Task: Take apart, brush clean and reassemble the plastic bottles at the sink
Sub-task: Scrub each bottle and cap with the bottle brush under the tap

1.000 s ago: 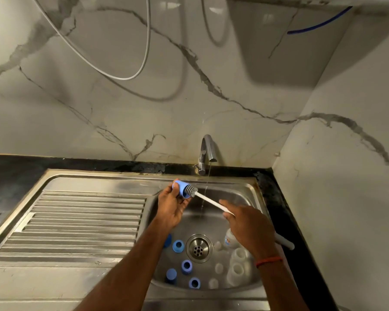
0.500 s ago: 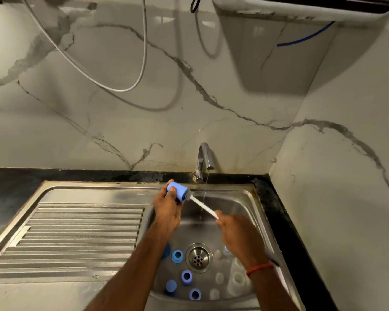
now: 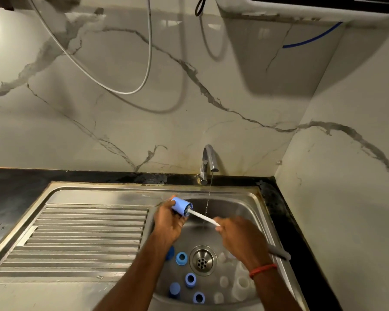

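Cap, pale blue cylindrical plastic [image 3: 180, 205]: held over the rear left corner of the stainless steel sink basin [image 3: 225, 205], with its open mouth facing right and slightly down.

Left hand [image 3: 167, 223]: grip clamped round the cap's wall, fingers and thumb curled about it.

Bottle brush, white stem with grey bristle head [image 3: 203, 217]: bristles seated in the cap's mouth. The stem slants down and right into the right hand [image 3: 238, 239], whose grip is closed round it. The grey handle end [image 3: 279, 253] juts out past the wrist, over the basin's right wall.

Governing relation: the cap's long axis and the brush stem lie nearly in one line, and the cap is up and left of the right grip. Any scrubbing stroke or withdrawal would likely run along that diagonal. The left hand alone steadies the cap and the right alone drives the brush.

Chrome tap [image 3: 208, 162]: a thin stream of water [image 3: 209, 194] falls between the two hands, across the stem. Whether it wets the stem cannot be told.

Basin floor: loose blue plastic pieces [image 3: 181, 258] lie left of and below the round drain [image 3: 203, 260]. Translucent white bottle bodies [image 3: 241, 286] lie to its right.

Obscured:
- How deep the bristles sit inside the cap.
- One blue piece, half behind the left forearm.
- Several white bodies under the right forearm, so their count is uncertain.

Stage, as judged: parts lie separated, brushing is in hand and reassembly has not begun.
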`<state>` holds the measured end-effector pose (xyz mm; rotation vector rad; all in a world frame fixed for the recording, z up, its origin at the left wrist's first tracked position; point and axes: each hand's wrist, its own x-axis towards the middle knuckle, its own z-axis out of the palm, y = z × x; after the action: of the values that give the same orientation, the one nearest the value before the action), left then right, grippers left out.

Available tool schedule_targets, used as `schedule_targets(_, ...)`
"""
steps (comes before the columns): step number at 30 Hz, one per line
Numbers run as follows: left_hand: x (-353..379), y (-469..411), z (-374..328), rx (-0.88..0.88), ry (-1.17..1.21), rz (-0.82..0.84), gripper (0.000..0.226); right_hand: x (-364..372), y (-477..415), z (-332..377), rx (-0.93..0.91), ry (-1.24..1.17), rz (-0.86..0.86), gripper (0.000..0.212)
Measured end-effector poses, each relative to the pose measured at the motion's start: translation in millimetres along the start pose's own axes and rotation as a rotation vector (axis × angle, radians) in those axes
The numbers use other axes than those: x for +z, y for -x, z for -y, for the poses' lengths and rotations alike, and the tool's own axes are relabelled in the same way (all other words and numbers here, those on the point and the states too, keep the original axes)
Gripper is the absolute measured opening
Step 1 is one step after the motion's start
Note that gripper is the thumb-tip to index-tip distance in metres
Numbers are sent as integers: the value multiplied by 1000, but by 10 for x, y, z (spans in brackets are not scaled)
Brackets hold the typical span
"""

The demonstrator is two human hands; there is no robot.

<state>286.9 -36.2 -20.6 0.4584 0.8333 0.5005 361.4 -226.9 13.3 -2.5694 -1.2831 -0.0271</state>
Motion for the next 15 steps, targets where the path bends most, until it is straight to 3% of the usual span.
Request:
schedule_targets(4, 71, -14, -169, -70, 159, -8, 35, 68, 34, 50, -118, 220, -213, 30)
schedule_targets(9, 141, -57, -184, 17, 117, -164, 36, 29, 15, 28, -261, 229, -336, 42)
schedule_targets(11, 176, -62, -175, 47, 92, -194, 29, -12, 5, 52, -220, 246, -363, 37)
schedule_targets(15, 253, -63, -196, 30, 23, -229, 14, 7, 70, 313, -40, 146, -209, 11)
